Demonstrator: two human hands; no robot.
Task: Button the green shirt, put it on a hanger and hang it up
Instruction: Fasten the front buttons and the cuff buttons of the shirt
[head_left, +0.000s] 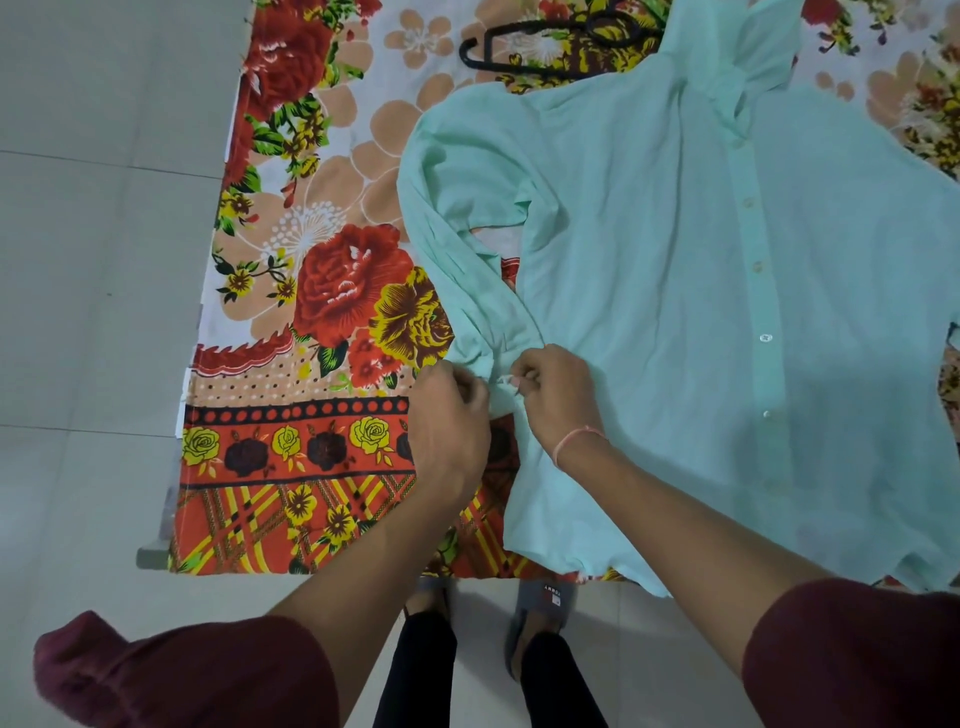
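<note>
Head view: L hand (452, 415) & R hand (556, 400) pinch shirt (649, 260) cuff (503, 388); risk: thin cloth slips from pinch, leaving cuff undone.

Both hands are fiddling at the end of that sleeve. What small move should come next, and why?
Probably finish fastening the sleeve cuff: the left hand and right hand both pinch it, the green shirt looks buttoned down its front, and the hanger lies untouched beyond it.
</note>
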